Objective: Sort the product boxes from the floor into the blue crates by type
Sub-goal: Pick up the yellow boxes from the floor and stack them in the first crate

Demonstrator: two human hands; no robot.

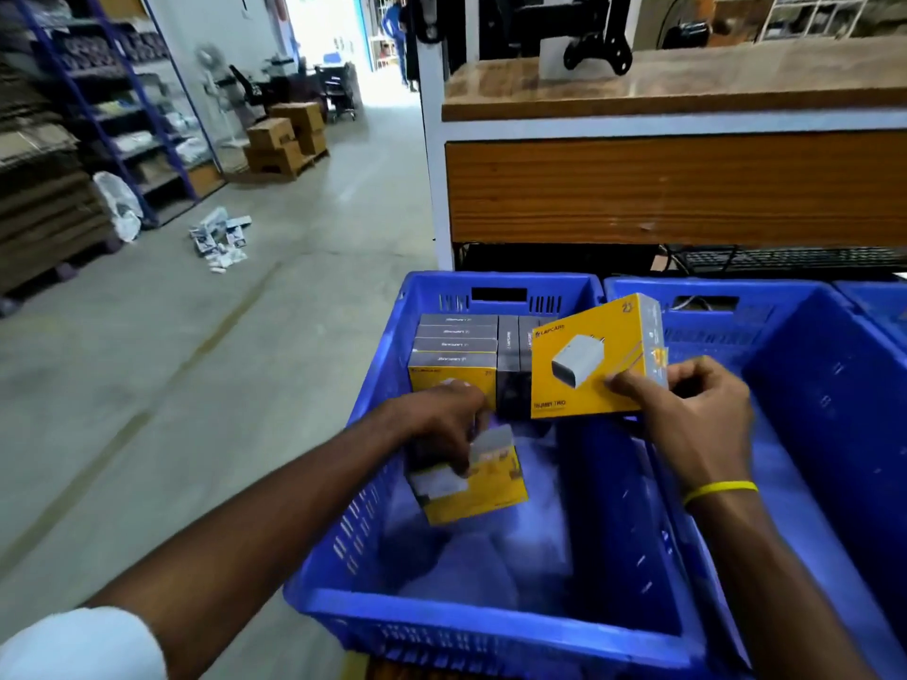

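A yellow box in each hand, both over the blue crate (491,625)

The left hand (441,414) is curled round a blurry yellow box (483,488) down inside the crate. The right hand (687,409) pinches a tilted charger box (584,355) by its edge, just right of the left hand. The packed row (456,350) sits just beyond the left hand.

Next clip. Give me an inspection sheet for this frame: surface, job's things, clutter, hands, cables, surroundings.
Surface: grey concrete floor.
Job's things: near blue crate holds packed boxes in rows at its far end; second blue crate beside it on the right.
Clutter: loose packets scattered on the floor near the shelving.
Hands: left hand grips the lower yellow box inside the near crate; right hand pinches the upper yellow box, tilted.
Cables: dark cable under the wooden counter.
Surroundings: blue shelving, cardboard cartons.
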